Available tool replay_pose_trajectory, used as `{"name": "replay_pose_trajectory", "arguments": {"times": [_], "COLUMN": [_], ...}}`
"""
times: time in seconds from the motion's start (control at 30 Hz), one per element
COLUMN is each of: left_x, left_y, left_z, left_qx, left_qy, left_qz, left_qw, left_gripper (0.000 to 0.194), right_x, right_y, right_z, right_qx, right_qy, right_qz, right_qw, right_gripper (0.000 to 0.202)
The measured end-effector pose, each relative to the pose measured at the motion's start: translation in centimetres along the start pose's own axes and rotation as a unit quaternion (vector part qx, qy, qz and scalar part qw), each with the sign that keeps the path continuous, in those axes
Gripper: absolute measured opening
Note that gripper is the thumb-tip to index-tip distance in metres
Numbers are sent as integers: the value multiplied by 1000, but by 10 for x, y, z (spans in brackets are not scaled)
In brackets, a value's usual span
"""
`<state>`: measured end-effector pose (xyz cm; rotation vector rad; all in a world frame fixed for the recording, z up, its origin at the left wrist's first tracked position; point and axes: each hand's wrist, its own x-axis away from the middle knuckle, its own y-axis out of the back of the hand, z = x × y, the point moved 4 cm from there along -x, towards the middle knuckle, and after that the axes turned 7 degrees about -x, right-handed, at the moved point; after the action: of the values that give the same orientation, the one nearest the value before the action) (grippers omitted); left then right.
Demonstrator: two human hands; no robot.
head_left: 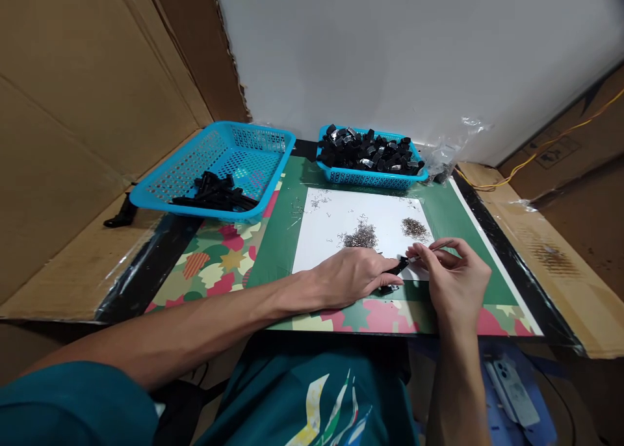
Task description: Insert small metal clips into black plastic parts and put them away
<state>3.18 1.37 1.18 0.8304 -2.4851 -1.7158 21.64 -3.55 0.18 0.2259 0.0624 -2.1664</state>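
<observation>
A small black clip part (400, 264) lies at the near edge of the white sheet (341, 222), pinched between the fingertips of the left hand (353, 278). The right hand (455, 278) meets it from the other side, its grip closed on something thin and pale at the part's tip; what that thing is cannot be told. Both hands touch the part, and the left forearm rests on the table (487, 215).

Just beyond the grips, two heaps of tiny metal springs sit on the sheet: the nearer heap (361, 237) above the left hand, the smaller heap (414, 227) above the right. Loose springs are scattered farther back.

Farther out, behind the sheet, a blue basket (371, 177) is piled with black parts. Well to the left of the hands, a larger blue basket (214, 166) holds a few assembled black pieces (217, 196).

Near the right elbow lies a pale phone (511, 387). No writing can be read; the print on the cardboard (553, 153) far right is too small.
</observation>
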Motion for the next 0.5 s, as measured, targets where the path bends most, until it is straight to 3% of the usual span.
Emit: {"name": "replay_pose_trajectory", "arguments": {"times": [0.5], "left_x": [-3], "left_y": [0], "left_z": [3], "left_qx": [13], "left_qy": [2], "left_qz": [11], "left_qw": [1000], "left_gripper": [36], "right_x": [-1], "right_y": [-4], "right_z": [2], "right_qx": [63], "right_qy": [25], "right_qz": [30], "right_qw": [997], "right_gripper": [31]}}
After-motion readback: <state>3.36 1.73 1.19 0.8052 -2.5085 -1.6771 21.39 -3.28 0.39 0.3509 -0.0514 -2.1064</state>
